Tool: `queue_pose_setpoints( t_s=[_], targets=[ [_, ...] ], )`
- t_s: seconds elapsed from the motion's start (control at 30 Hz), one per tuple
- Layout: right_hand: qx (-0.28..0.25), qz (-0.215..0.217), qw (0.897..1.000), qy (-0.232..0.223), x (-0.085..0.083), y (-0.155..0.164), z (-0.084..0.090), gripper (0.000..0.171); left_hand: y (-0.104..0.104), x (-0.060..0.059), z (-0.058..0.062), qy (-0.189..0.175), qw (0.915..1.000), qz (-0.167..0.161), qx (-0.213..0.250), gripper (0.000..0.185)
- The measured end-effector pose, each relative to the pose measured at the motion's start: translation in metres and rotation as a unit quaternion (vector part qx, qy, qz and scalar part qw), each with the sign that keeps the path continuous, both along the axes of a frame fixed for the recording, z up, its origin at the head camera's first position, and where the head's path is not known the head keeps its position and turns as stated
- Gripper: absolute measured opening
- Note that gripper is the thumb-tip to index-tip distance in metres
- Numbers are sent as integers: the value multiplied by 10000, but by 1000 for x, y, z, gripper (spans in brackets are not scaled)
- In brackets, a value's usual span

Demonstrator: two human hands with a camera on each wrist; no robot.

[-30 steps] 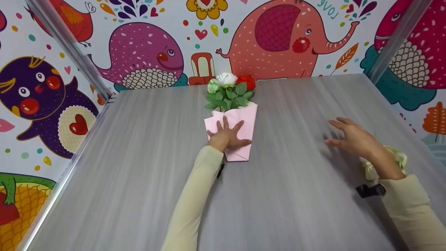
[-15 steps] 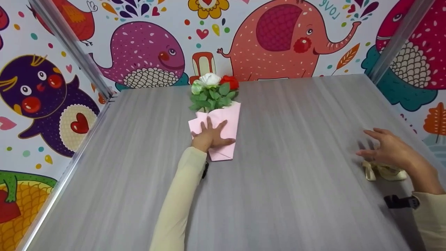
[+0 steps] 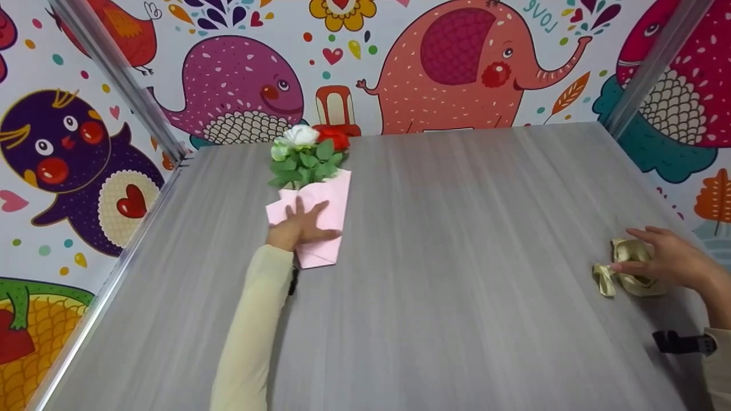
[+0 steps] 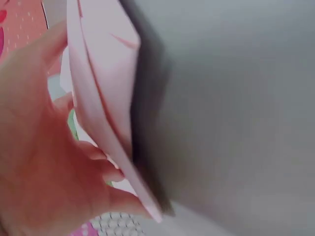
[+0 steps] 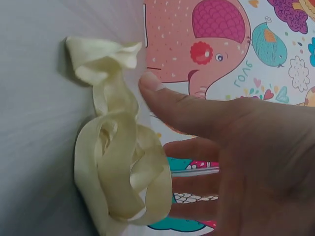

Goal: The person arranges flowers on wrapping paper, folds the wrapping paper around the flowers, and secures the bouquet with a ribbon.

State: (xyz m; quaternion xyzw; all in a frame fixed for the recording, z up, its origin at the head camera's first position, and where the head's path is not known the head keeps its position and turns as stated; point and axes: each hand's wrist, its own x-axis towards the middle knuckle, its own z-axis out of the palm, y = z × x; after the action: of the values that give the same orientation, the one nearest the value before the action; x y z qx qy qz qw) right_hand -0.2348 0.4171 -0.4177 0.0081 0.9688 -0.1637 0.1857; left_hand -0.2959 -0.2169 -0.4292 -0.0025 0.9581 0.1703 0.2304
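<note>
The grey wood-grain table [image 3: 468, 240] fills the head view, walled in by bright cartoon wallpaper [image 3: 457, 63] with an elephant, a whale and birds. The only writing I can read is the word "LOVE" near the elephant's trunk at about one o'clock, printed upside down in the head view and mirrored in the right wrist view.

Next in size is the bouquet [image 3: 311, 200], lying flat on the table at roughly eleven o'clock. Its long axis runs twelve to six, with white and red blooms and green leaves at the far end and the pointed foot of the pink paper wrap toward the person. The left hand [image 3: 297, 228] lies on the wrap with fingers spread and straight, pressing it down. The left wrist view shows the palm against the folded pink paper and nothing curled round it.

Over at three o'clock sits the smallest item, a crumpled cream ribbon [image 3: 628, 268], loosely looped, well apart from the bouquet. The right hand [image 3: 674, 262] is right at it. In the right wrist view the ribbon [image 5: 118, 162] lies just beside the extended thumb and relaxed fingers [image 5: 197, 113], toward nine o'clock of them. The fingers are not closed on it, and whether a fingertip touches it I cannot tell. The right hand is clearly the nearer one to the ribbon.
</note>
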Motion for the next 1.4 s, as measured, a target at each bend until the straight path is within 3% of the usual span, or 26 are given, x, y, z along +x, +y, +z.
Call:
queue_pose_setpoints(
  t_s=[0.17,0.43,0.7,0.9,1.17,1.4],
  targets=[
    [37,-29,9995,-319,4,7,-6,130,-27,4,4,-98,9999,-46,111,93],
    [33,169,9995,-278,7,6,-10,125,-58,9,7,-175,9996,5,213,93],
    [-158,-43,9999,-22,7,0,-16,109,-90,20,9,-327,9983,209,435,94],
    [-286,-151,9990,323,5,0,-19,83,-114,26,9,-212,9983,318,450,94],
    [-304,-300,9987,290,5,1,-21,77,-116,24,10,-178,9943,668,808,105],
    [-241,-332,9988,259,8,-2,-17,78,-111,23,11,313,9951,697,629,106]
  ],
)
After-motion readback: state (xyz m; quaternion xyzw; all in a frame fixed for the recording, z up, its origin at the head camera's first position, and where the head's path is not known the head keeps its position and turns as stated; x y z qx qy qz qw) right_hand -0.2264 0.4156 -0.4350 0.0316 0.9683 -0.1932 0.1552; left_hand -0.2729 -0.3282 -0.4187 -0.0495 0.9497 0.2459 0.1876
